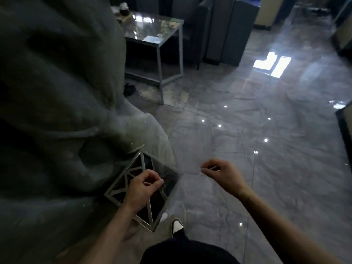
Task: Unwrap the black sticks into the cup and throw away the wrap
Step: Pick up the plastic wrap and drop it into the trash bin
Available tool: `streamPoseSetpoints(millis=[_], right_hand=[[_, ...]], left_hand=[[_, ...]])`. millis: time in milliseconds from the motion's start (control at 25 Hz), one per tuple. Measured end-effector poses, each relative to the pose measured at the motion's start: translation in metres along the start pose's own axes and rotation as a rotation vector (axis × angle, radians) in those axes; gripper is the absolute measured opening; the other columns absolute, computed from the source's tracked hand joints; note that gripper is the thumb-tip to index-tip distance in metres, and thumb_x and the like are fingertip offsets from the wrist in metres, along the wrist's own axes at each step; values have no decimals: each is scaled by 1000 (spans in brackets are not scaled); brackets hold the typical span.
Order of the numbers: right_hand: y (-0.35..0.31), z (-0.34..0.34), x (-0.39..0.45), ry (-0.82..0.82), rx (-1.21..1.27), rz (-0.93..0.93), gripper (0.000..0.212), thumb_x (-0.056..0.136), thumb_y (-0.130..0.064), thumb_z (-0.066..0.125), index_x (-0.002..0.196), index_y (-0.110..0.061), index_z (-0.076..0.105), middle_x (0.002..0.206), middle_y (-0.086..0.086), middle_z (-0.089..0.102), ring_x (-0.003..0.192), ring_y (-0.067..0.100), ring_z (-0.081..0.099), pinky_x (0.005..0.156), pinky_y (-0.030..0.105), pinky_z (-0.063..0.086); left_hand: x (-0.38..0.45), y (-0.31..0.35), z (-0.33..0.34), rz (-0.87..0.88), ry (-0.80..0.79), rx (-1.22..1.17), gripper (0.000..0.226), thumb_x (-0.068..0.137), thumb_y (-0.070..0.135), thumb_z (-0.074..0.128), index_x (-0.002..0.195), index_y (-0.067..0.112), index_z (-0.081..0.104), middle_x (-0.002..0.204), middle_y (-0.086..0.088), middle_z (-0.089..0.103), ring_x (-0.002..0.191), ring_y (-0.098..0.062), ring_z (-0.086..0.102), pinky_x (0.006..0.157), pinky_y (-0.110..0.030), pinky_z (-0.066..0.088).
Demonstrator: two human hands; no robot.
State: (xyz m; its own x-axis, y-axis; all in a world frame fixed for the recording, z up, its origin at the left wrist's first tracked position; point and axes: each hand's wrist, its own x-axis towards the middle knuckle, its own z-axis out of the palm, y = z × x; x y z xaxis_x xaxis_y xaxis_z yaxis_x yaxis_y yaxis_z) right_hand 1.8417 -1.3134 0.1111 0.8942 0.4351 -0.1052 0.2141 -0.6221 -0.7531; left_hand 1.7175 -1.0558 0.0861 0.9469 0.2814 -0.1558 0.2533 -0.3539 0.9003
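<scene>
A thin clear plastic wrap (187, 179) is stretched between my two hands and is only faintly visible. My left hand (142, 189) pinches its left end directly above a waste bin (114, 189), a dark bin with a silver geometric frame standing on the floor. My right hand (222, 174) pinches the other end, out to the right of the bin and above bare floor. No black sticks are in view, and I cannot pick out the cup.
A big grey cushioned seat (57, 111) fills the left side and touches the bin. A glass-top side table (156, 25) with small items stands behind it. My shoe (177, 225) is beside the bin. Glossy tiled floor (266, 168) spreads to the right.
</scene>
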Motion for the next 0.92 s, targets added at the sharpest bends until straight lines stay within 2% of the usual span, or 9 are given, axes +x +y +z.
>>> streamPoseSetpoints(millis=[120, 280, 360, 480, 520, 560, 640, 760, 920], right_hand=[[-10, 7, 42, -94, -66, -93, 11, 81, -30, 72, 79, -39, 68, 73, -23, 68, 69, -12, 63, 58, 2, 42], [-15, 26, 83, -210, -163, -208, 5, 82, -32, 70, 84, -37, 70, 78, -22, 69, 69, -11, 63, 62, 9, 47], [-15, 37, 104, -277, -208, -284, 4, 83, -34, 69, 85, -36, 70, 80, -20, 70, 69, -9, 62, 63, 11, 48], [-12, 52, 132, -358, -269, -379, 7, 83, -39, 67, 85, -33, 70, 83, -16, 73, 72, -3, 64, 67, 22, 55], [-10, 56, 140, -390, -282, -410, 9, 83, -40, 66, 85, -32, 70, 84, -15, 73, 73, -2, 64, 68, 24, 56], [-8, 60, 148, -427, -293, -445, 9, 84, -40, 65, 84, -32, 69, 86, -14, 73, 74, -2, 64, 69, 24, 56], [-3, 65, 162, -528, -316, -535, 6, 85, -37, 64, 89, -35, 68, 91, -15, 72, 76, -3, 62, 71, 24, 57], [8, 67, 175, -727, -385, -632, 17, 84, -40, 65, 102, -40, 65, 104, -18, 68, 83, -2, 61, 72, 22, 55], [23, 62, 188, -799, -399, -751, 20, 86, -39, 64, 106, -40, 65, 107, -17, 68, 85, -3, 62, 70, 15, 52]], left_hand=[[6, -7, -9, -19, 86, 104, 19, 83, 17, 75, 74, 26, 61, 75, 2, 66, 72, -8, 64, 66, -18, 52], [-3, -23, -12, -94, 134, 215, 16, 83, 27, 75, 78, 28, 59, 86, 7, 65, 80, -5, 64, 65, -14, 48], [-10, -28, -7, -140, 208, 263, 21, 83, 29, 75, 75, 33, 56, 85, 9, 63, 78, -2, 62, 65, -15, 47], [-20, -31, 4, -207, 330, 299, 23, 82, 31, 74, 74, 35, 54, 83, 14, 60, 74, 0, 60, 64, -21, 49], [-23, -32, 7, -233, 359, 318, 19, 83, 34, 73, 75, 35, 55, 82, 16, 59, 75, 1, 59, 64, -18, 48], [-25, -32, 13, -254, 390, 340, 17, 84, 38, 71, 77, 33, 56, 81, 18, 57, 76, 2, 59, 62, -13, 44], [-27, -34, 33, -313, 459, 397, 18, 84, 42, 67, 77, 31, 54, 76, 19, 54, 75, 4, 56, 58, -11, 40], [-25, -43, 71, -474, 480, 409, 20, 85, 38, 66, 76, 33, 49, 77, 14, 54, 71, 0, 52, 57, -14, 35], [-18, -58, 105, -632, 483, 399, 11, 85, 27, 63, 82, 28, 53, 81, 13, 53, 74, -12, 57, 64, -27, 42]])
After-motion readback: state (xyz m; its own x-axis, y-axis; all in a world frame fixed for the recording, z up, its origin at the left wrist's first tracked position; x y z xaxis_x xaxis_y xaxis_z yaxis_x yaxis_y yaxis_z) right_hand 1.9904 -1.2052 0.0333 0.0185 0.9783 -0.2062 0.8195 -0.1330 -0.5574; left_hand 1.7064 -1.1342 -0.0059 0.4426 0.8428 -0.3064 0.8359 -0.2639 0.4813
